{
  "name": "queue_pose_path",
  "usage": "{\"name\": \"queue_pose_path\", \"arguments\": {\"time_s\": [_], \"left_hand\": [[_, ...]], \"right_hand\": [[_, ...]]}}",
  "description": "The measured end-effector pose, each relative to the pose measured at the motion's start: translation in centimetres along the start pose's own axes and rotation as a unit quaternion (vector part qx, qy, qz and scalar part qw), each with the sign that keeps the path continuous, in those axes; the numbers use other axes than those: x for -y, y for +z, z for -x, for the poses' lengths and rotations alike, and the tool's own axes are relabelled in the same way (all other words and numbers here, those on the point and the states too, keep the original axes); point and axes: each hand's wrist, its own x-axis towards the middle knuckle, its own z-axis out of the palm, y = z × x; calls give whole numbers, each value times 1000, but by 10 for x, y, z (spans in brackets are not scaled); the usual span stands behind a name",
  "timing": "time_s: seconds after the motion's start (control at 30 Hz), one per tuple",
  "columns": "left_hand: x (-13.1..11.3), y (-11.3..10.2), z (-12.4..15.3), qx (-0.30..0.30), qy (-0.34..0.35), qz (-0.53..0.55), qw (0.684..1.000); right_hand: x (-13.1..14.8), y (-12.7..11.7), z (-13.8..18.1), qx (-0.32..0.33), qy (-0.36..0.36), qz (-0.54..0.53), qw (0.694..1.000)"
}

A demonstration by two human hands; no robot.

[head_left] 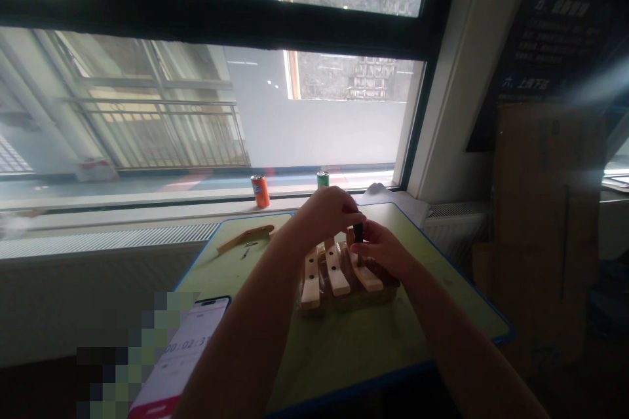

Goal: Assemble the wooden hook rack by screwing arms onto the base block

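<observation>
My left hand [334, 206] is closed around the top of a dark-handled screwdriver [358, 233], which stands nearly upright. Lower on the same tool, the fingers of my right hand [386, 249] pinch it from the side. Its tip points down at the right wooden piece [371, 280]; the exact contact is too small to make out. Left of that lie a middle wooden piece [339, 283] and a left wooden piece [310, 288], both with dark holes. All three rest on a brown base [392, 292] that looks shiny, like plastic film. My left forearm hides part of the table.
On the green table [344, 347] lie a curved wooden piece [240, 237] and a few small screws [247, 250]. A phone [196, 334] showing a timer is at the near left. An orange can [260, 192] and a green can [323, 179] stand on the windowsill.
</observation>
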Motion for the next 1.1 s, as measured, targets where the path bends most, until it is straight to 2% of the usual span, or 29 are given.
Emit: {"name": "queue_pose_path", "arguments": {"time_s": [0.07, 0.23, 0.37, 0.47, 0.7, 0.9, 1.1], "left_hand": [[-2, 0, 0, 21, 18, 5, 1000], [-1, 0, -1, 24, 46, -6, 999], [0, -2, -3, -22, -20, -43, 999], [-1, 0, -4, -36, -49, -54, 997], [-8, 10, -3, -30, 83, 3, 996], [-7, 10, -4, -80, 13, -53, 995], [0, 4, -4, -44, 49, -62, 996]], "right_hand": [[1, 0, 1, 2, -3, 5, 1000], [-1, 1, 1, 10, -14, -14, 1000], [-5, 7, -1, -20, -10, -25, 999], [-3, 10, 0, -4, 5, -26, 1000], [2, 5, 3, -10, -12, 0, 1000], [-2, 3, 0, -50, -14, 31, 998], [1, 3, 2, -16, -30, 28, 999]]}}
